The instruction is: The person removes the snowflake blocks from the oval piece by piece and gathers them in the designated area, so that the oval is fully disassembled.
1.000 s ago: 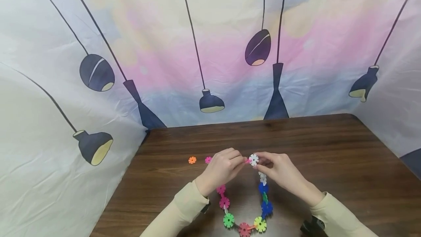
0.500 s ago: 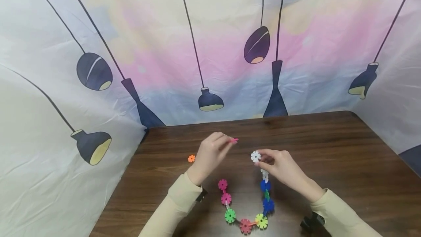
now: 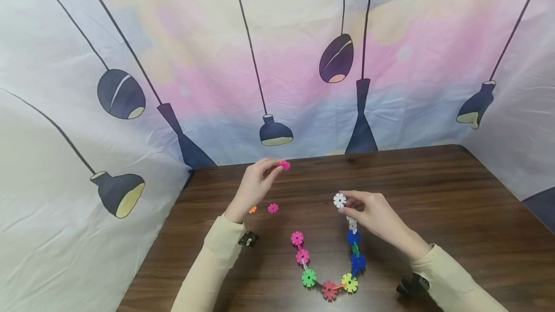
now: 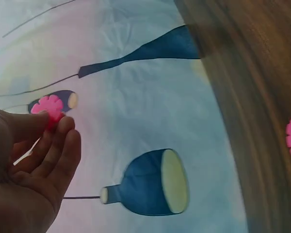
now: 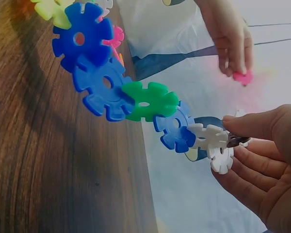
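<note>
My left hand (image 3: 251, 187) is raised near the table's far edge, pinching a pink flower-shaped connector disc (image 3: 284, 165) between thumb and fingers. My right hand (image 3: 379, 218) pinches the end of a chain of slotted discs, where a white connector disc (image 3: 339, 200) faces me. Close by in the right wrist view, a dark piece (image 5: 237, 140) sits between thumb and fingers, beside white discs (image 5: 208, 137) joined to blue and green ones. The chain (image 3: 358, 262) curves in a U through blue, yellow, red and green to pink discs (image 3: 297, 238).
Two loose discs lie on the wooden table (image 3: 208, 254) left of the chain: a pink one (image 3: 273, 208) and an orange one (image 3: 253, 209), partly behind my left wrist. A printed cloth backdrop (image 3: 303, 85) rises along the table's far edge.
My left hand has moved up and left, away from the white disc, carrying the pink disc, which now shows its face. My right hand keeps its pinch on the chain's end.
</note>
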{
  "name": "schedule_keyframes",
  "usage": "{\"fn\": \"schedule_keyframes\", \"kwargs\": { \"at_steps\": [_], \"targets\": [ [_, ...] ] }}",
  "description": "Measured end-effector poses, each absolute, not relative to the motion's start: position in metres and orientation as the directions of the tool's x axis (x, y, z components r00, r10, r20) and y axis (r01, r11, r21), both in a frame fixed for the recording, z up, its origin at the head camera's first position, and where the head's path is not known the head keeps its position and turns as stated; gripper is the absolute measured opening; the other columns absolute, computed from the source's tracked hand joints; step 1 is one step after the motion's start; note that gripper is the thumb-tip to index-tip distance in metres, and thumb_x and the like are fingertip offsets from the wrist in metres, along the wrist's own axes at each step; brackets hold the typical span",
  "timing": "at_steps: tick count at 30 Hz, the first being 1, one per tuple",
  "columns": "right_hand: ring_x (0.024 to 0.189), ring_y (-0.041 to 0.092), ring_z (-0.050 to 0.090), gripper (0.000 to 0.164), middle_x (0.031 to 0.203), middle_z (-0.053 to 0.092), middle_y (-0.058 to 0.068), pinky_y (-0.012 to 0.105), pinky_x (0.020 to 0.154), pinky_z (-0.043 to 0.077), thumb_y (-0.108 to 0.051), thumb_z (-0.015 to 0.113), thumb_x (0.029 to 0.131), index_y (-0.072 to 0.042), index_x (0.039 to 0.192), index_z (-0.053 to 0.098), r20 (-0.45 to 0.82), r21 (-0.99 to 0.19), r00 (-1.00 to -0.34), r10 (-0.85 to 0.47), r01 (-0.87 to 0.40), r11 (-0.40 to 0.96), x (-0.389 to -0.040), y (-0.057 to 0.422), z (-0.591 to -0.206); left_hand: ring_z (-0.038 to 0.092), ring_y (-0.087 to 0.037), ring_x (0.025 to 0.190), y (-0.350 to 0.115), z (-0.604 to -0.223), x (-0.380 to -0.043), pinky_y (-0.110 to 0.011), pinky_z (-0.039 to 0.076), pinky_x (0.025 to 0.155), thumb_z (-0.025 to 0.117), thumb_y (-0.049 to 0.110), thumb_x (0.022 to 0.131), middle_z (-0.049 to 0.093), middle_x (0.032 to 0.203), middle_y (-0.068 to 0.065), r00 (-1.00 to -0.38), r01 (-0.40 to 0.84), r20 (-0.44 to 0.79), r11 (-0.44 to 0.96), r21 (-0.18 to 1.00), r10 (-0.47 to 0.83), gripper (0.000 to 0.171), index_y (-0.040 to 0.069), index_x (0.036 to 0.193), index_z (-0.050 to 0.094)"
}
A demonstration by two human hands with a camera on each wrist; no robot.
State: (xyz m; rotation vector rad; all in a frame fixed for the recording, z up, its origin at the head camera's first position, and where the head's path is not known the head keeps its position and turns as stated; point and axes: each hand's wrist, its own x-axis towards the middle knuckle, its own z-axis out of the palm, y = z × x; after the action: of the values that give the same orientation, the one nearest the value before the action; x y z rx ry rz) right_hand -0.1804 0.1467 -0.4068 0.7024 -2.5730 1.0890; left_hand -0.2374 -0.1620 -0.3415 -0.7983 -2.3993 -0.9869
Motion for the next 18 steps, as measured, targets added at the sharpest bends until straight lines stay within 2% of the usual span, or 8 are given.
{"fn": "schedule_keyframes", "kwargs": {
  "at_steps": [4,8,12,17,18],
  "targets": [
    [0.077,0.008,0.068,0.04,0.088,0.072,-0.005,0.026,0.067,0.056,-0.019,0.079,0.089,-0.002,0.123,0.07,0.401,-0.606,-0.854,-0.333,-0.52,0.603,-0.181,0.148,-0.407,0.069,-0.017,0.095,-0.162,-0.349,-0.242,-0.037,0.054,0.081,0.069,0.015,0.097,0.073,0.11,-0.003,-0.82,0.566,0.464,0.597,0.569,0.335,0.025,0.01,0.121,0.073],
    [0.076,0.007,0.067,0.039,0.087,0.072,-0.005,0.026,0.068,0.056,-0.02,0.079,0.089,-0.002,0.123,0.07,0.396,-0.615,-0.857,-0.331,-0.515,0.597,-0.18,0.148,-0.407,0.07,-0.016,0.088,-0.16,-0.356,-0.25,-0.035,0.055,0.076,0.072,0.018,0.095,0.074,0.101,0.002,-0.87,0.492,0.379,0.613,0.619,0.315,0.019,0.013,0.113,0.075],
    [0.076,0.007,0.067,0.039,0.087,0.072,-0.006,0.025,0.067,0.055,-0.02,0.079,0.089,-0.002,0.122,0.07,0.388,-0.63,-0.857,-0.339,-0.515,0.581,-0.18,0.148,-0.406,0.07,-0.019,0.086,-0.162,-0.366,-0.26,-0.035,0.053,0.072,0.073,0.017,0.094,0.074,0.093,0.003,-0.891,0.454,0.33,0.637,0.622,0.313,0.012,0.013,0.105,0.075],
    [0.076,0.006,0.067,0.038,0.086,0.072,-0.006,0.024,0.067,0.055,-0.019,0.079,0.089,-0.002,0.122,0.07,0.385,-0.637,-0.855,-0.347,-0.518,0.57,-0.181,0.146,-0.407,0.07,-0.026,0.091,-0.17,-0.383,-0.277,-0.038,0.054,0.076,0.072,0.014,0.095,0.074,0.091,0.001,-0.909,0.417,0.273,0.671,0.613,0.316,0.01,0.01,0.103,0.076],
    [0.077,0.006,0.067,0.038,0.086,0.071,-0.007,0.024,0.067,0.055,-0.019,0.079,0.089,-0.002,0.122,0.07,0.383,-0.639,-0.855,-0.348,-0.518,0.568,-0.181,0.146,-0.408,0.07,-0.025,0.089,-0.172,-0.387,-0.28,-0.038,0.054,0.076,0.072,0.013,0.094,0.074,0.09,0.001,-0.911,0.413,0.267,0.678,0.608,0.315,0.01,0.01,0.102,0.076]
  ]
}}
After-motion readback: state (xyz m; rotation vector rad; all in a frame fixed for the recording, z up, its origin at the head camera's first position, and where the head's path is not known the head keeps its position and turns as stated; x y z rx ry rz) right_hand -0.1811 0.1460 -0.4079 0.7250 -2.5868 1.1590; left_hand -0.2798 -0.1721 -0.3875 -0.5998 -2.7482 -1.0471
